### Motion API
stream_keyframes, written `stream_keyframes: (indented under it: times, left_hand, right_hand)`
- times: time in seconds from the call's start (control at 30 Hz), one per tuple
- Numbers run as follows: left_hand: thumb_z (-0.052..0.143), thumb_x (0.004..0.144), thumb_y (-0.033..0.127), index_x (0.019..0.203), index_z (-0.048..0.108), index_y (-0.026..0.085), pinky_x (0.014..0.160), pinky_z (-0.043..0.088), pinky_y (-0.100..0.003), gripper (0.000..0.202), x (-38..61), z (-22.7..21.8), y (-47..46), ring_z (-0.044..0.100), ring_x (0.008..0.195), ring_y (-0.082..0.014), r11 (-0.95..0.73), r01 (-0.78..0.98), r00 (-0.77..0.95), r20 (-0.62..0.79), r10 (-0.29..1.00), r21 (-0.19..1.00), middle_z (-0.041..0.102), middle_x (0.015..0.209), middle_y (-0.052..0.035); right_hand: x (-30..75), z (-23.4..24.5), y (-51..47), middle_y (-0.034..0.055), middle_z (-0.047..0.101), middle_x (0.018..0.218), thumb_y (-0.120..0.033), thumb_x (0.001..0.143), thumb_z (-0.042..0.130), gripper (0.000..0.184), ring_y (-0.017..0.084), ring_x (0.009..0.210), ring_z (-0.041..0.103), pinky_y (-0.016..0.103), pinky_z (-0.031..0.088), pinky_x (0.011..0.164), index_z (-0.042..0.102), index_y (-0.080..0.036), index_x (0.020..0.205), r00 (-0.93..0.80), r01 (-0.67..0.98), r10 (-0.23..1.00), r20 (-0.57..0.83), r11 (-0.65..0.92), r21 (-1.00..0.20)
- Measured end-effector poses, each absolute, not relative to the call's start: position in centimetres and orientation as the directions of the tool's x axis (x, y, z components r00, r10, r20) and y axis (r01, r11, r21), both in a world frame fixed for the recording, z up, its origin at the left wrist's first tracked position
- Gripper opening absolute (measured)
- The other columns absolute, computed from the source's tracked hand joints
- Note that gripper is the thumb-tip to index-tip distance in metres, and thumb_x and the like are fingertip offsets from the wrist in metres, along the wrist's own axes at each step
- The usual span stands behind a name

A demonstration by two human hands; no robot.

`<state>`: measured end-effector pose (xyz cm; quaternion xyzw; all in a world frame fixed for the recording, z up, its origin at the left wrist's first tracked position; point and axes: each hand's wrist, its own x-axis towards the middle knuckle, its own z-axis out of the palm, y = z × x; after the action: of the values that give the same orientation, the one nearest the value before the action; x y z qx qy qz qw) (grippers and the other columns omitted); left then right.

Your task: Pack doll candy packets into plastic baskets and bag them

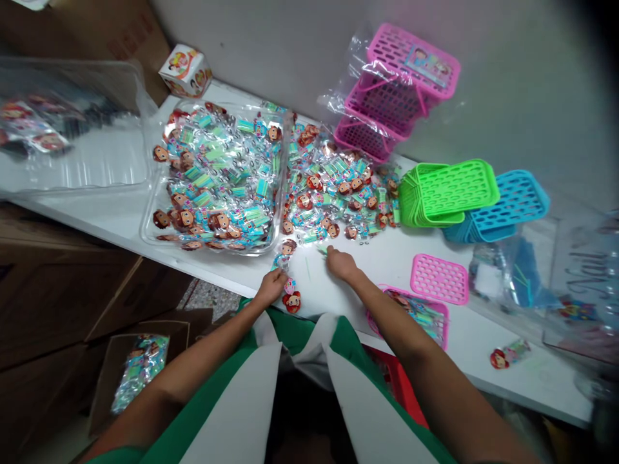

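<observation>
Pinches with the left hand where two doll figures meet, brown-haired above and red-haired below, just off the near right corner of the clear tray; cannot tell whether gripping one or both. Holds a small green piece at the tips of the closed right hand, farther right of the tray. Has a heap of doll packets directly right of the tray, green baskets well to its right, and a pink basket rightward, on its near side.

Tabletop gap left of pink lid, packet pile beyond
</observation>
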<state>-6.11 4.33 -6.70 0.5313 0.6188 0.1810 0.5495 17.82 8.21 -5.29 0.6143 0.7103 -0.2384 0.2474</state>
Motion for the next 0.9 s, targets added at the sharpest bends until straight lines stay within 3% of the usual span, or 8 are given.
stream_keyframes:
  times: [0.17,0.23,0.37,0.5,0.6,0.77,0.9]
  left_hand:
    - [0.045,0.075,0.030,0.057,0.040,0.020,0.059,0.033,-0.025,0.021,-5.5,-6.5,4.5,0.044,0.060,-0.0129,0.379,0.458,0.159,-0.493,0.855,0.804,0.045,0.056,0.0038]
    - [0.045,0.075,0.030,0.057,0.040,0.020,0.059,0.034,-0.026,0.021,-5.4,-6.4,4.6,0.044,0.060,-0.0130,0.383,0.457,0.158,-0.498,0.853,0.802,0.045,0.056,0.0037]
    - [0.044,0.075,0.029,0.057,0.042,0.020,0.060,0.035,-0.026,0.020,-5.2,-6.4,4.7,0.045,0.060,-0.0132,0.396,0.458,0.149,-0.508,0.849,0.796,0.046,0.056,0.0034]
    - [0.044,0.075,0.028,0.056,0.042,0.020,0.059,0.036,-0.026,0.020,-5.1,-6.4,4.8,0.045,0.059,-0.0131,0.403,0.457,0.147,-0.514,0.845,0.793,0.046,0.055,0.0034]
    - [0.045,0.075,0.028,0.056,0.041,0.020,0.058,0.035,-0.026,0.021,-4.9,-6.4,4.9,0.044,0.058,-0.0127,0.402,0.461,0.144,-0.514,0.846,0.791,0.045,0.055,0.0038]
    - [0.045,0.075,0.028,0.057,0.042,0.020,0.059,0.034,-0.026,0.019,-4.4,-6.7,4.9,0.043,0.058,-0.0122,0.398,0.472,0.158,-0.520,0.839,0.786,0.045,0.056,0.0040]
    - [0.044,0.074,0.027,0.057,0.043,0.019,0.059,0.035,-0.026,0.019,-4.3,-6.9,5.0,0.044,0.059,-0.0123,0.394,0.477,0.180,-0.526,0.831,0.786,0.046,0.056,0.0036]
  right_hand:
    - [19.4,-5.5,9.6,0.0201,0.060,0.111,-0.022,0.094,0.028,0.053,0.028,0.096,0.063,0.036,0.045,0.076,0.012,-0.010,0.143,-0.089,0.992,0.806,-0.585,0.122,0.017]
    - [19.5,-5.6,10.0,0.0181,0.060,0.112,-0.021,0.093,0.030,0.056,0.027,0.095,0.063,0.035,0.045,0.076,0.008,-0.014,0.145,-0.116,0.989,0.813,-0.571,0.149,0.010]
    - [19.2,-5.5,10.9,0.0160,0.061,0.113,-0.016,0.092,0.031,0.050,0.026,0.096,0.063,0.034,0.044,0.079,0.022,-0.018,0.141,-0.145,0.988,0.823,-0.549,0.145,-0.044]
    - [19.5,-5.6,11.1,0.0183,0.064,0.106,-0.023,0.094,0.033,0.039,0.027,0.096,0.063,0.034,0.043,0.079,0.036,-0.010,0.131,0.040,0.998,0.844,-0.536,-0.059,-0.018]
    - [19.9,-5.6,10.7,0.0161,0.066,0.103,-0.024,0.093,0.034,0.041,0.026,0.097,0.062,0.031,0.043,0.077,0.038,-0.011,0.132,0.121,0.987,0.838,-0.532,-0.158,-0.024]
    - [19.6,-5.6,10.8,0.0094,0.066,0.110,-0.025,0.093,0.035,0.052,0.024,0.099,0.062,0.030,0.043,0.080,0.025,-0.023,0.144,-0.054,0.992,0.850,-0.524,-0.016,-0.128]
    - [19.3,-5.0,12.6,0.0182,0.058,0.122,-0.020,0.093,0.033,0.042,0.028,0.112,0.056,0.035,0.041,0.087,0.036,-0.014,0.135,-0.168,0.986,0.742,-0.649,0.142,-0.093]
